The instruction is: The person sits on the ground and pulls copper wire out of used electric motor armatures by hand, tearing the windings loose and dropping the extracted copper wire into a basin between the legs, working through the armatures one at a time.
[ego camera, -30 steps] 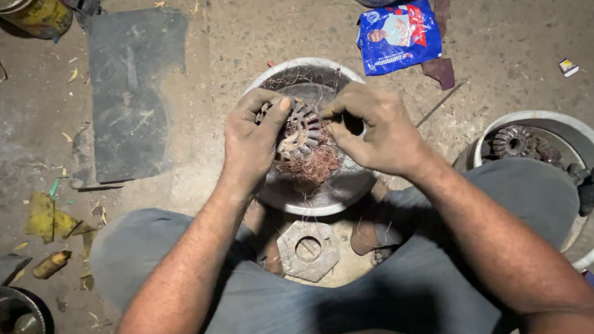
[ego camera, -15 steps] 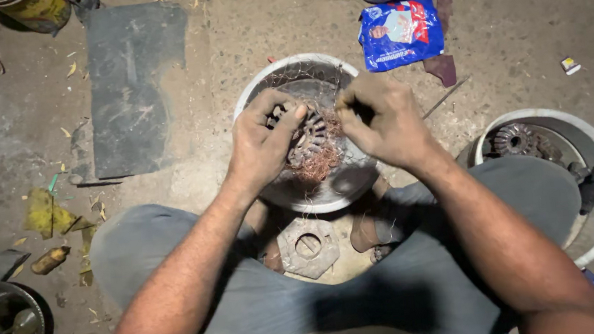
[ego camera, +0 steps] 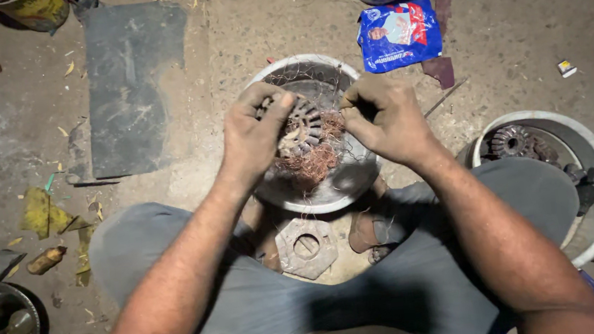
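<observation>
both hands (ego camera: 254, 131) (ego camera: 387, 118) sit over the metal bowl (ego camera: 315, 201), crowding it. bare floor (ego camera: 240, 27) open ahead and to the left. dark slab (ego camera: 133, 81) lies flat at far left, passable. blue packet (ego camera: 399, 34) blocks front-right. white tub (ego camera: 590, 160) of gears walls off the right. knees and hex plate (ego camera: 306, 246) close the near side.

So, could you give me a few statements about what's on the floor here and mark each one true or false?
1. The left hand grips a slotted metal core tangled in copper wire. True.
2. Both hands work over a metal bowl. True.
3. The blue packet lies inside that bowl. False: it lies on the floor beyond it.
4. The right hand rests flat on the knee. False: its fingers pinch at the wire.
5. A hexagonal metal plate lies between the feet. True.
</observation>
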